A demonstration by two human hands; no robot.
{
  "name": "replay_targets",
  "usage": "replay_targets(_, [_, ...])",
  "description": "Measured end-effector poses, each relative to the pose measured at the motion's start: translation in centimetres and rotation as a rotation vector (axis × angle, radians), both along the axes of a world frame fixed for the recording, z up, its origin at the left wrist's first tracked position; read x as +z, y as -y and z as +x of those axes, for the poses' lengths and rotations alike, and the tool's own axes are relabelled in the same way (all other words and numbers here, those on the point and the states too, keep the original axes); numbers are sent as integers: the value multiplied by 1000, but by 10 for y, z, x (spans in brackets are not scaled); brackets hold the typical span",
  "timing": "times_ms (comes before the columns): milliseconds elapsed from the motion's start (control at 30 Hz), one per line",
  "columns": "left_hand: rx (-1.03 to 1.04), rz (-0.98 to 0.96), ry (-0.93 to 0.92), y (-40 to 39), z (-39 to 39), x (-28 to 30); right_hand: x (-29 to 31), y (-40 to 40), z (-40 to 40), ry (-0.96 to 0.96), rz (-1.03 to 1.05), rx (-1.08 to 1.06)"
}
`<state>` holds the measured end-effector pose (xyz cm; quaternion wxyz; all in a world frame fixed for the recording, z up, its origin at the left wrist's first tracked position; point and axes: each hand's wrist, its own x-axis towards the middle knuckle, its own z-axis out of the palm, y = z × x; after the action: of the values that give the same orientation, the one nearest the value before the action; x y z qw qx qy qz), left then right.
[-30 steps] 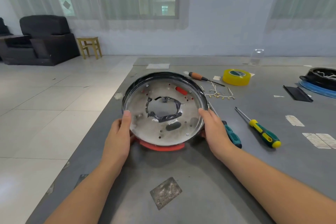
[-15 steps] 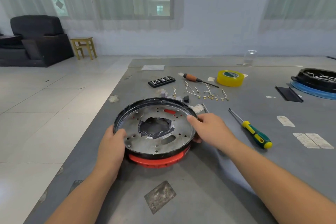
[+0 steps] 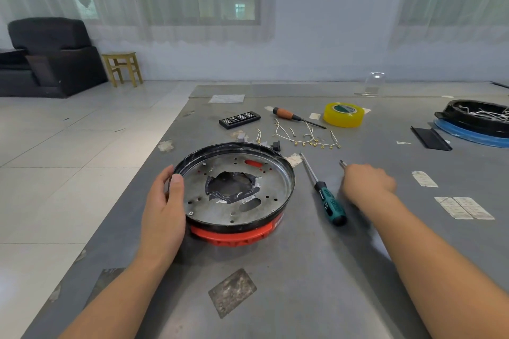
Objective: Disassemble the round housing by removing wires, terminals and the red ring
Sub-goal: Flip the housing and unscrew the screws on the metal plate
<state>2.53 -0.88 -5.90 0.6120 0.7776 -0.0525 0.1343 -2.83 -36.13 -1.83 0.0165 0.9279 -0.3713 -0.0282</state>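
The round housing (image 3: 286,173) lies on the grey table, black rim up, with a perforated metal plate and torn black tape round its centre hole. The red ring (image 3: 234,235) shows under its near edge. My left hand (image 3: 164,209) grips the housing's left rim, thumb on top. My right hand (image 3: 367,181), blurred, is right of the housing with its fingers curled down over a screwdriver (image 3: 343,164); only the metal tip shows. Removed white wires with brass terminals (image 3: 305,137) lie behind the housing.
A teal-handled screwdriver (image 3: 329,202) lies between housing and right hand. Farther back are an orange-handled screwdriver (image 3: 286,113), a black bit case (image 3: 239,119) and yellow tape (image 3: 344,114). A second black housing on a blue ring (image 3: 479,124) sits far right. The table's left edge drops to tiled floor.
The housing has been lowered flat onto the table. My right hand has left its right rim and moved right onto the screwdriver. My left hand stays on the left rim.
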Motion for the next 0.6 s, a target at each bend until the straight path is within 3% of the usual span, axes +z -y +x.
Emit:
replay_targets(267, [-100,157,91,4,-10,8,-10,-11,3,216,-58,159])
replay_targets(500, [-158,261,207,4,-14,14,17,-56,2,789,-30,655])
replay_targets(600, [-185,295,251,5,-18,17,27,-81,-4,795,65,923])
